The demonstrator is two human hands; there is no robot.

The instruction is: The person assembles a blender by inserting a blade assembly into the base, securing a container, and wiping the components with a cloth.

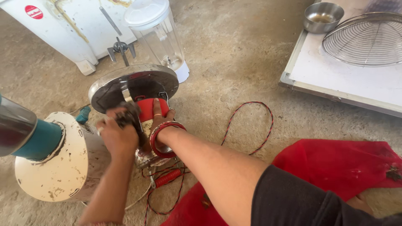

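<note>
At far left, a steel-and-teal cylinder (25, 134) plugged into a worn cream mixer base (58, 163) lying on its side on the concrete floor (234, 54). Just right of it, left hand (119, 136) clenched on a dark wad of cloth (130, 115) — possibly a scouring pad, blurred — pressed against a red-bodied iron (140, 104) stood up on its heel, shiny soleplate tilted toward the camera, likely so the metal face could be rubbed. Right hand (161, 125), red bangles (163, 140) at the wrist, wrapped around the red body from the other side, grasping it to steady it against the rubbing. Below, the iron's red-and-black braided cord (251, 125) looped loose across the floor and tangled near the wrists, an easy snag. Behind, a white appliance casing (71, 29) and a clear blender jar (157, 35) with white lid, close beside the soleplate's upper edge. Lower right, a red cloth (335, 167) spread on the ground. Far right, well apart — a white board (347, 83) bearing a small steel bowl (322, 16) and a wire mesh basket (368, 39).
</note>
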